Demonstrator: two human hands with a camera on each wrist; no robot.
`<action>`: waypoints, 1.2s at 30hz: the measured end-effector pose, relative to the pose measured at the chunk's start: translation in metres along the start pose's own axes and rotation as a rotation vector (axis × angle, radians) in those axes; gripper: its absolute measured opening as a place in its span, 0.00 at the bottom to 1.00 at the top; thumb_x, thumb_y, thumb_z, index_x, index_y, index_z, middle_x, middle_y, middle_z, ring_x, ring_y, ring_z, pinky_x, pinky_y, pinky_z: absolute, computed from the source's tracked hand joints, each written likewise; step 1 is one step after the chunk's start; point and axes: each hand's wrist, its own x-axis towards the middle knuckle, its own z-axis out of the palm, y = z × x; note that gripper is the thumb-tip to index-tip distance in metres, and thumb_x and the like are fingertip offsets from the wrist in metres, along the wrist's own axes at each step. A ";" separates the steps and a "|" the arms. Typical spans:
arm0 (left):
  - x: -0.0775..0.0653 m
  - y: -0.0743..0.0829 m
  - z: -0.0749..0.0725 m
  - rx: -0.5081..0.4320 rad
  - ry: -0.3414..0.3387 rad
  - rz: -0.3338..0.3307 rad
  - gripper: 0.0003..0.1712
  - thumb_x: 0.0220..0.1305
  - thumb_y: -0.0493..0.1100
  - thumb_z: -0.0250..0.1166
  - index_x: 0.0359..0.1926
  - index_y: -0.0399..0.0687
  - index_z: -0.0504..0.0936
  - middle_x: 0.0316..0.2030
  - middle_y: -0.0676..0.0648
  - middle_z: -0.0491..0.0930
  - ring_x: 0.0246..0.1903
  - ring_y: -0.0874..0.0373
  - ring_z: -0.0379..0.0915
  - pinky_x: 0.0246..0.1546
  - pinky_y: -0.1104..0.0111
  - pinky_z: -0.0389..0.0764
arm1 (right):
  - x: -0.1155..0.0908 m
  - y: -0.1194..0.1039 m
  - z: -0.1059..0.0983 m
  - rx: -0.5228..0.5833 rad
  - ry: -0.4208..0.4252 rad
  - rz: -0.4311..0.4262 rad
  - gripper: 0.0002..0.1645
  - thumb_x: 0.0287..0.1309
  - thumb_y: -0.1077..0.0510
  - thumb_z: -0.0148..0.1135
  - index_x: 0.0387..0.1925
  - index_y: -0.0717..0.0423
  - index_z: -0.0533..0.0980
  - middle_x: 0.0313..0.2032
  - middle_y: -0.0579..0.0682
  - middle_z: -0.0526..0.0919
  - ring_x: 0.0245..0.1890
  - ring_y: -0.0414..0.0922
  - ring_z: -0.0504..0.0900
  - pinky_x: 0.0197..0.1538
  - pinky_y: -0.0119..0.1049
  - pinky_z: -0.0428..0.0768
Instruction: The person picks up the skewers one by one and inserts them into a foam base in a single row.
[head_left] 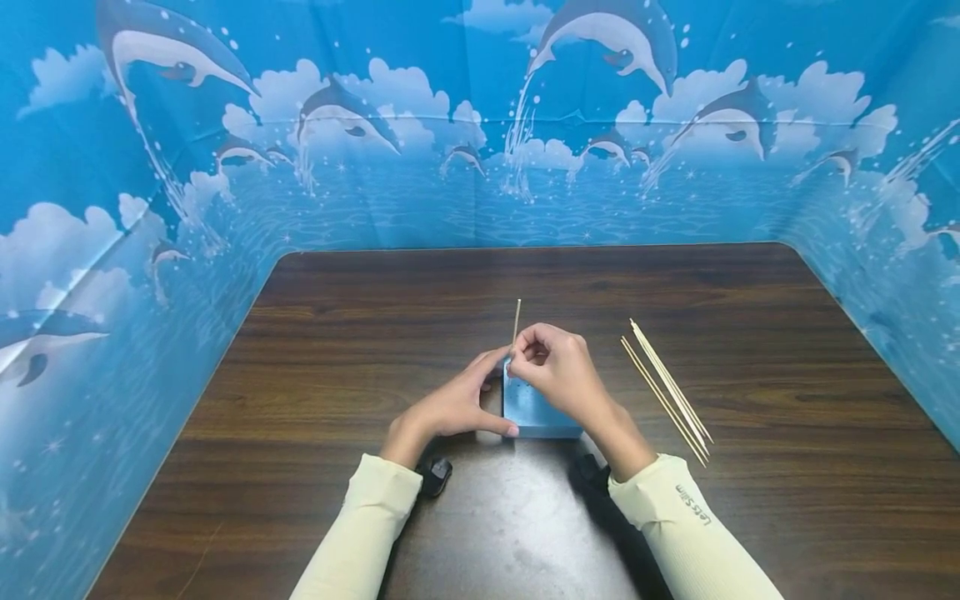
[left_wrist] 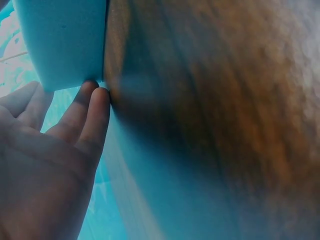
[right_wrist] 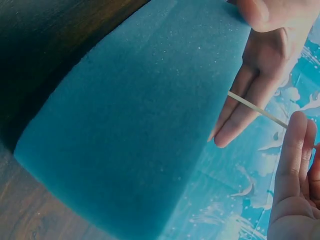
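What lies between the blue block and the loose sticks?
The head view shows the right hand and its wrist, then bare tabletop beside the sticks.

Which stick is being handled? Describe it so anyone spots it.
On the brown table, find the blue block held by the left hand. Near its far left corner, a thin stick points up, pinched by the right hand; the other sticks lie flat.

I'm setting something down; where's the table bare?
The dark brown wooden table is bare on the left, between the left hand and blue dolphin-print curtain, and right of the thin tan wooden sticks. Crowded: around the rectangular light-blue foam block, where the right hand pinches another stick.
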 end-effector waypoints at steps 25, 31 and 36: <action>0.000 -0.002 0.002 -0.013 0.006 0.031 0.66 0.47 0.53 0.81 0.79 0.58 0.48 0.75 0.52 0.52 0.71 0.54 0.53 0.70 0.53 0.61 | -0.015 0.036 -0.069 -0.179 0.177 0.166 0.03 0.62 0.64 0.64 0.32 0.60 0.79 0.23 0.50 0.81 0.22 0.43 0.77 0.24 0.28 0.73; 0.000 -0.001 0.002 -0.024 0.001 0.032 0.66 0.46 0.52 0.81 0.79 0.56 0.47 0.75 0.53 0.51 0.71 0.55 0.54 0.69 0.53 0.62 | -0.027 0.060 -0.097 -0.184 0.193 0.300 0.05 0.64 0.64 0.61 0.34 0.62 0.79 0.27 0.57 0.84 0.24 0.52 0.83 0.26 0.28 0.77; 0.000 -0.001 0.002 -0.026 -0.001 0.024 0.66 0.46 0.51 0.81 0.79 0.57 0.48 0.75 0.54 0.52 0.69 0.55 0.57 0.68 0.55 0.65 | -0.037 0.075 -0.109 -0.175 0.173 0.399 0.07 0.64 0.63 0.60 0.35 0.66 0.79 0.28 0.61 0.85 0.25 0.51 0.84 0.31 0.28 0.79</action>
